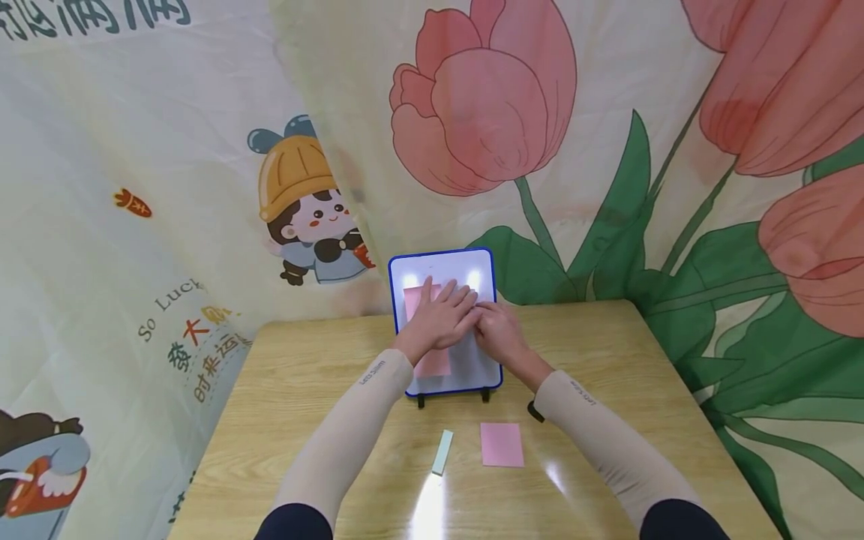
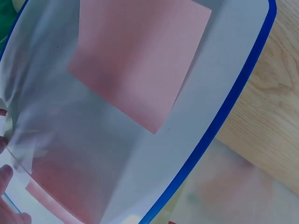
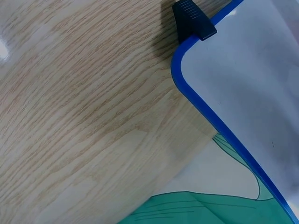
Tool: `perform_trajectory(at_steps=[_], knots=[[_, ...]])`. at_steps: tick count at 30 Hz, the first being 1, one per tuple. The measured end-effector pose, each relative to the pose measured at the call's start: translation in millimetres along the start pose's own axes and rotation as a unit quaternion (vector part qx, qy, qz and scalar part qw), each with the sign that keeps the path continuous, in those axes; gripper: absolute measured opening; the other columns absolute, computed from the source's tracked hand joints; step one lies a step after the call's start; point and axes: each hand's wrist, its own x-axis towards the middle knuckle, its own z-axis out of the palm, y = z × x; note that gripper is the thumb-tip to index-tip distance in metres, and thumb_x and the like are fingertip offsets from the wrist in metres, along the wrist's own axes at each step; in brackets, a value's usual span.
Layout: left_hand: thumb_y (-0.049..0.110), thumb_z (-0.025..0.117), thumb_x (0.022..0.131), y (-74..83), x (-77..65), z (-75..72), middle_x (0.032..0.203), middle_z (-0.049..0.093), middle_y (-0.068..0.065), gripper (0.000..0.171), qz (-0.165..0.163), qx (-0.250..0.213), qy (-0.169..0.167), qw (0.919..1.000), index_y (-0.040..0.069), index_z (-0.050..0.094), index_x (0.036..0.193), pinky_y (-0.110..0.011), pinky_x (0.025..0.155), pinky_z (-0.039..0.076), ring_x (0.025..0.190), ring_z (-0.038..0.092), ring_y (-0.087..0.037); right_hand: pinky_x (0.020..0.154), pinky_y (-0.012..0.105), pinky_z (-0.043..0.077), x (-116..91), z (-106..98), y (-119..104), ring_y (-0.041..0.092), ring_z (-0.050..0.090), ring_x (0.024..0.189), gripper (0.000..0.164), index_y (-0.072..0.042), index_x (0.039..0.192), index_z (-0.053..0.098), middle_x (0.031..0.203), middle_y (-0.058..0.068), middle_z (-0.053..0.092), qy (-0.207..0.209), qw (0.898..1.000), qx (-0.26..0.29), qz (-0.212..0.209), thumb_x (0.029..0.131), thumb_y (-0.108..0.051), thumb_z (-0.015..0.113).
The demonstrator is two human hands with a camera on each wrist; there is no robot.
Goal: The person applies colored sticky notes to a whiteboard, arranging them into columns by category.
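A small whiteboard [image 1: 472, 367] with a blue frame stands upright at the back of the table. My left hand [image 1: 437, 321] lies over its upper middle, fingers straight and spread. Two pink sticky notes sit on the board's left side: the upper note [image 1: 412, 296] is partly behind that hand, and the lower note [image 1: 433, 364] shows below it. My right hand [image 1: 498, 334] is beside the left fingertips at the board's right side, its fingers curled. A pale greenish slip [image 2: 8, 122] shows by the fingertips in the left wrist view, mostly hidden in the head view.
On the wooden table [image 1: 580, 352], a pink sticky pad [image 1: 502, 445] and a narrow pale green strip [image 1: 442, 452] lie in front of the board. Black feet [image 3: 194, 19] support the board. A printed cloth [image 1: 607, 225] with tulips hangs behind the table.
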Motion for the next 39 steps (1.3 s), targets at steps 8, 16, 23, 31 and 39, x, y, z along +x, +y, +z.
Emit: perform_trajectory(at_steps=[8, 16, 23, 31, 39], knots=[[0.061, 0.004, 0.101, -0.1, 3.1, -1.3, 0.165, 0.023, 0.004, 0.070, -0.003, 0.006, -0.004, 1.0000, 0.026, 0.022, 0.159, -0.065, 0.119, -0.005, 0.155, 0.013, -0.026, 0.103, 0.041, 0.050, 1, 1, 3, 0.024, 0.064, 0.116, 0.027, -0.002, 0.116, 0.072, 0.113, 0.009, 0.075, -0.006, 1.000, -0.003, 0.002, 0.092, -0.014, 0.070], [0.062, 0.004, 0.100, -1.2, 3.1, -1.0, 0.165, 0.023, 0.004, 0.071, -0.003, -0.004, -0.006, 1.0000, 0.026, 0.023, 0.158, -0.065, 0.119, -0.008, 0.155, 0.011, -0.027, 0.105, 0.046, 0.046, -2, 3, 5, 0.026, 0.057, 0.125, 0.033, -0.006, 0.126, 0.066, 0.126, 0.008, 0.070, -0.046, 0.999, -0.025, 0.009, 0.096, -0.018, 0.065], [0.062, 0.007, 0.101, -4.1, 0.2, 2.5, 0.165, 0.023, 0.005, 0.069, -0.008, -0.003, -0.005, 1.0000, 0.027, 0.025, 0.158, -0.064, 0.119, -0.009, 0.155, 0.011, -0.026, 0.101, 0.047, 0.046, -15, 10, 8, 0.028, 0.059, 0.123, 0.032, -0.008, 0.124, 0.067, 0.121, 0.006, 0.072, -0.018, 0.999, -0.029, -0.028, 0.094, -0.020, 0.068], [0.062, 0.010, 0.102, -3.8, -1.3, 2.0, 0.164, 0.026, 0.004, 0.068, -0.006, 0.003, 0.002, 1.0000, 0.026, 0.027, 0.158, -0.065, 0.119, -0.007, 0.155, 0.013, -0.026, 0.098, 0.049, 0.049, -30, 17, 12, 0.030, 0.062, 0.119, 0.027, -0.009, 0.114, 0.070, 0.119, 0.007, 0.073, 0.021, 0.997, -0.015, -0.077, 0.089, -0.018, 0.072], [0.062, 0.008, 0.101, -1.2, 0.6, 3.0, 0.163, 0.028, 0.003, 0.069, 0.005, 0.013, 0.018, 0.9997, 0.026, 0.028, 0.157, -0.065, 0.119, -0.005, 0.154, 0.014, -0.027, 0.113, 0.053, 0.037, -19, 9, 9, 0.032, 0.046, 0.139, 0.042, -0.008, 0.133, 0.061, 0.142, 0.010, 0.058, -0.034, 0.999, -0.008, -0.038, 0.094, -0.024, 0.064]])
